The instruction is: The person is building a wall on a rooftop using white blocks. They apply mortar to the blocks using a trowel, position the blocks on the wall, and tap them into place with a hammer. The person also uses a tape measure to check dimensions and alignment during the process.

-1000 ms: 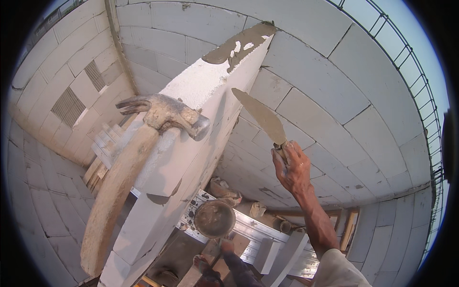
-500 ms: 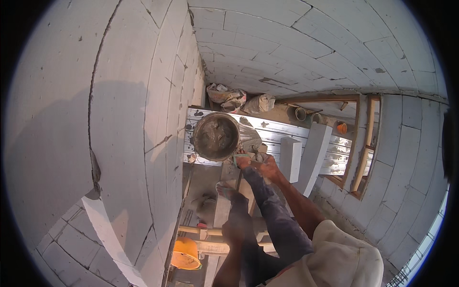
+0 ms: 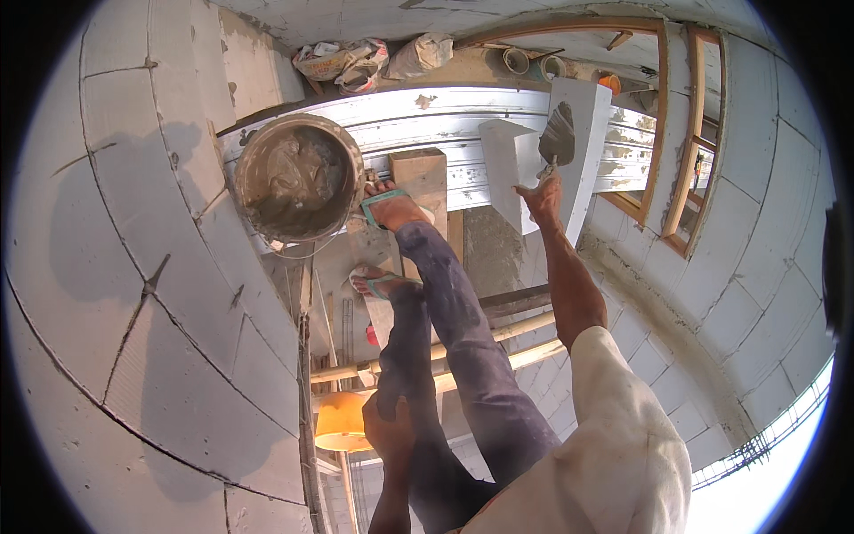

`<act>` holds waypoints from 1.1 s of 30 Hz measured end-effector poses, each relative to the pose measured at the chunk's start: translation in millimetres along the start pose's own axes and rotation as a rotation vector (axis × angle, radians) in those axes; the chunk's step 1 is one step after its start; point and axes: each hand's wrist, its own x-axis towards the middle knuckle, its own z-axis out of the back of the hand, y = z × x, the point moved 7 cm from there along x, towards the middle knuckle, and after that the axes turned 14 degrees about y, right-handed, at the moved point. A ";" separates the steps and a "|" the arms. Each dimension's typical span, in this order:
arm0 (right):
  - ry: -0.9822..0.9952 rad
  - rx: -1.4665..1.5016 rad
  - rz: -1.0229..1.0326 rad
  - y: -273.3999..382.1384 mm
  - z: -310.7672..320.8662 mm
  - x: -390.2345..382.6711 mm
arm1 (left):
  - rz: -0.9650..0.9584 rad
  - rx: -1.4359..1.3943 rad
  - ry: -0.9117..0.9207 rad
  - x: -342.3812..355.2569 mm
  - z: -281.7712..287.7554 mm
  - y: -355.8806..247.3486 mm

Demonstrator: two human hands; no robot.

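My right hand (image 3: 544, 198) is closed round the handle of a trowel (image 3: 558, 138), whose blade carries grey mortar. The blade sits over or against two pale blocks, a short block (image 3: 509, 165) and a long block (image 3: 587, 133); whether it touches them I cannot tell. My left hand (image 3: 389, 429) rests on my left knee, its fingers laid along the dark trouser leg. To the left, a round bucket (image 3: 356, 165) holds wet grey mortar and stands by my right foot.
Ribbed metal sheeting (image 3: 445, 100) runs under the bucket and blocks. My sandalled feet stand on wooden planks (image 3: 418, 169). Below are bamboo poles (image 3: 516, 343) and an orange bucket (image 3: 341, 423). Sacks (image 3: 360, 64) lie behind; a wooden window frame (image 3: 663, 116) and block walls (image 3: 765, 160) surround.
My right hand has moved the trowel from beside the mortar bucket rightward to the pale blocks. The view has shifted. My left hand stays at my knee.
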 end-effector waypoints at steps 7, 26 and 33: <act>-0.063 0.119 -0.219 -58.4 -46.0 36.7 | -0.043 0.098 0.064 15.0 11.2 -3.5; 0.892 0.726 0.281 229.9 123.1 -113.0 | -0.391 -0.554 0.751 137.0 30.7 -143.2; 1.236 0.525 0.253 316.0 14.7 -103.9 | -0.461 -0.607 0.149 89.5 101.1 -102.5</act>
